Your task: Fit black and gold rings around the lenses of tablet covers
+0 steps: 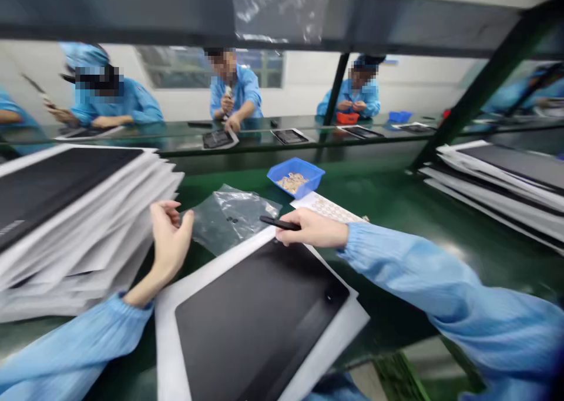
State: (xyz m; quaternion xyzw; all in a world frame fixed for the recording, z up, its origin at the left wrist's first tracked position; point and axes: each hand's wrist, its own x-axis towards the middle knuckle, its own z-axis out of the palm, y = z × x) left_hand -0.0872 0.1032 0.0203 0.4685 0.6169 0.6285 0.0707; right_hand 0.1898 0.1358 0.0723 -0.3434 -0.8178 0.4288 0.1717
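Right hand [314, 227] closed on a slim black pen-shaped tool [279, 223]; left hand [170, 242] half open, fingers loosely curled, nothing visible in it.

Directly under the right hand, a black panel [255, 313] in a white border, lying tilted across the green desk [388, 307]. Just beside the left hand, a fanned stack of black-and-white panels [74, 213]. Ahead of the left hand, a crumpled clear plastic bag [231, 219]. Ahead of the right hand, a sheet of tan labels [326, 208], then a blue tray [295, 177] of small tan parts. Far right of that hand, a second stack [506, 183]. Well beyond both hands, past a dark shelf rail [132, 13], co-workers [235, 92] in blue smocks.
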